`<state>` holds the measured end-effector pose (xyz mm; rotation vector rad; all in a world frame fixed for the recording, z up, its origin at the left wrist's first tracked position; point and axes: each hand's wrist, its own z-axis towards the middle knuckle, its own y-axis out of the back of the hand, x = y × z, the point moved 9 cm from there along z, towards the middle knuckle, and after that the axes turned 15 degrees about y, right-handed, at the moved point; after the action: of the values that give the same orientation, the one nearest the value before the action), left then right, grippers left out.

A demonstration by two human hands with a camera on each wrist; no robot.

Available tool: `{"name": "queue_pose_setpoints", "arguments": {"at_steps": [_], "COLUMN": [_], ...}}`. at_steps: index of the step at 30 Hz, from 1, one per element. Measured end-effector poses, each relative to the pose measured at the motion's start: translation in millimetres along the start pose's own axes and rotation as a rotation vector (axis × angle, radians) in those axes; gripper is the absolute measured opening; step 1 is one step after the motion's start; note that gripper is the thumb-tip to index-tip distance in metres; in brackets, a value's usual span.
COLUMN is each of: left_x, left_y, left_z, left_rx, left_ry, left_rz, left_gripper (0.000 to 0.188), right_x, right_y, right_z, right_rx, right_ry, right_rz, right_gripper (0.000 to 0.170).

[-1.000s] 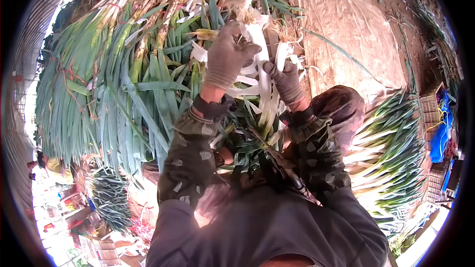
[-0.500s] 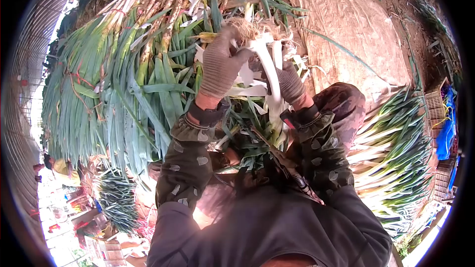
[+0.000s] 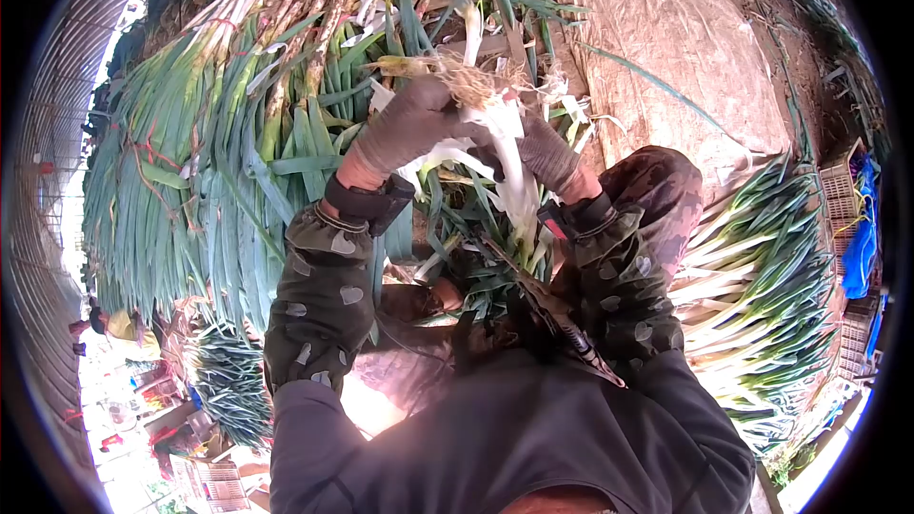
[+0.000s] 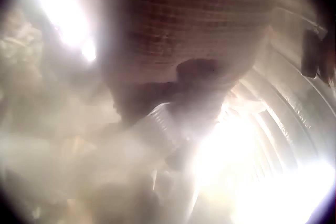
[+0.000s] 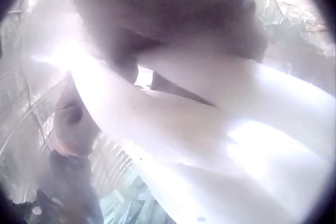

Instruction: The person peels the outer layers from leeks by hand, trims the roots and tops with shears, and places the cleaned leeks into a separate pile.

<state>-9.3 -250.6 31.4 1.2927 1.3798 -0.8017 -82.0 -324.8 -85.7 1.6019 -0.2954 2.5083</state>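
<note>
In the head view, my gloved right hand (image 3: pixel 550 154) grips white leek stalks (image 3: pixel 514 157) just below their bushy roots (image 3: pixel 468 84). The right wrist view has the pale shafts (image 5: pixel 157 124) running large across it under the gloved fingers. My gloved left hand (image 3: pixel 407 126) is at the root end, its fingers curled in toward the stalk. A white strip of outer leaf (image 3: pixel 446 154) hangs below it. Up close in the left wrist view, thumb and finger pinch a pale ribbed piece (image 4: pixel 164 121); this view is hazy and blurred.
Bundled leeks (image 3: pixel 181 152) are heaped at the left. A row of trimmed leeks (image 3: pixel 743 286) lies at the right, below a tan sheet (image 3: pixel 676 67). Loose leaves and peelings (image 3: pixel 476 0) cover the far ground. Plastic crates (image 3: pixel 838 195) stand at the far right.
My left hand has gone from the root tops down and left, its thumb and fingers closing in. The leek roots have swung toward the left. My right hand keeps its grip.
</note>
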Motion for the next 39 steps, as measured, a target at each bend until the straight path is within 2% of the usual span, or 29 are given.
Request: {"name": "queue_pose_setpoints", "arguments": {"at_steps": [1,2,4,5,7,9,10,12,14,15,16,17,18,19,20,21,22,23,24,25,27,28,31,32,33,35,36,38,39], "left_x": [3.0,-3.9,8.3,13.8,32.9,40.9,44.9,28.0,24.1,24.8,35.5,35.3,35.0,34.1,19.8,22.0,23.8,25.7,9.4,15.2,12.2,10.1,-3.1,-37.1,-45.7,-61.1,-55.2,-54.5,-60.1], "left_y": [1.8,2.9,5.3,8.0,20.8,27.6,21.1,-1.6,-9.2,-10.3,-6.9,-8.4,-11.0,-13.2,-15.7,-8.6,0.9,8.4,4.0,6.6,4.1,5.0,8.4,5.5,14.6,21.6,43.0,98.5,127.2], "left_z": [-1.1,-2.9,-3.6,-4.3,-2.7,-2.2,-1.0,-2.4,-5.4,-7.1,-2.2,-2.6,-2.6,-1.9,-4.4,-2.3,-0.2,-0.2,-3.3,-2.7,-2.9,-6.6,-18.0,-30.4,-34.8,-52.0,-55.6,-70.0,-78.6], "left_rx": [0.005,-0.02,-0.04,-0.05,-0.064,-0.109,-0.02,0.158,0.124,0.105,0.13,0.127,0.126,0.125,-0.009,-0.06,-0.114,-0.167,-0.156,-0.14,-0.107,-0.153,-0.36,-0.426,-0.447,-0.475,-0.472,-0.602,-0.67], "left_ry": [0.011,-0.084,0.005,0.047,0.071,0.029,0.032,0.033,0.074,0.095,0.013,0.014,0.014,0.012,0.04,0.077,0.114,0.152,0.22,0.24,0.278,0.28,0.216,-0.246,-0.206,-0.191,-0.205,-0.182,-0.173], "left_rz": [-0.057,-0.016,-0.022,-0.024,-0.11,-0.204,-0.163,-0.082,-0.131,-0.154,-0.129,-0.059,0.011,0.081,0.255,0.277,0.298,0.319,0.164,0.028,-0.244,-0.274,-0.456,0.417,0.419,0.307,0.323,0.377,0.422], "left_gripper": [0.046,0.044,0.044,0.045,0.042,0.041,0.041,0.041,0.043,0.044,0.043,0.041,0.039,0.037,0.031,0.029,0.027,0.026,0.021,0.021,0.021,0.019,0.023,0.03,0.036,0.035,0.037,0.038,0.039], "right_x": [-12.4,-15.7,-19.8,-7.5,-11.0,-2.1,0.8,-7.6,-7.7,-6.7,-5.2,-5.6,1.4,-0.8,0.5,1.8,1.0,28.8,36.4,41.1,36.5,36.6,61.9,69.2,78.3,91.0,88.9,82.9,63.3], "right_y": [5.5,8.1,14.5,23.0,32.8,34.9,35.4,35.9,36.6,32.4,27.8,23.0,23.4,19.1,14.2,8.3,7.0,1.6,-1.6,-4.5,-3.0,-3.0,5.0,5.3,8.2,4.9,5.8,12.1,30.2], "right_z": [-2.4,-3.4,-13.2,-13.0,-14.7,-15.7,-17.3,-20.1,-21.8,-22.6,-23.4,-25.1,-19.4,-20.7,-20.9,-20.8,-22.8,-16.0,-13.4,-12.1,-15.8,-14.0,-9.5,-9.8,-9.4,-10.8,-14.1,-24.0,-38.1], "right_rx": [-0.01,-0.021,-0.098,-0.163,-0.335,-0.397,-0.428,-0.392,-0.385,-0.397,-0.407,-0.418,-0.41,-0.398,-0.382,-0.363,-0.319,-0.249,-0.209,-0.17,-0.149,-0.161,-0.22,-0.198,-0.153,-0.126,-0.11,-0.077,-0.131], "right_ry": [-0.082,-0.168,-0.31,-0.319,-0.207,-0.252,-0.276,-0.286,-0.294,-0.301,-0.307,-0.315,-0.178,-0.193,-0.207,-0.221,-0.224,-0.149,-0.131,-0.113,-0.075,-0.015,0.001,-0.021,-0.025,-0.021,-0.055,-0.122,-0.172], "right_rz": [-0.039,-0.076,-0.123,-0.256,-0.133,-0.063,-0.028,-0.115,-0.227,-0.101,0.024,0.15,0.143,0.287,0.431,0.577,0.638,0.641,0.606,0.568,0.308,0.286,0.279,0.255,0.184,0.245,0.237,0.231,0.188], "right_gripper": [0.034,0.034,0.038,0.043,0.044,0.036,0.033,0.03,0.028,0.027,0.027,0.027,0.029,0.03,0.033,0.037,0.041,0.043,0.043,0.045,0.04,0.043,0.046,0.048,0.05,0.051,0.047,0.039,0.04]}}
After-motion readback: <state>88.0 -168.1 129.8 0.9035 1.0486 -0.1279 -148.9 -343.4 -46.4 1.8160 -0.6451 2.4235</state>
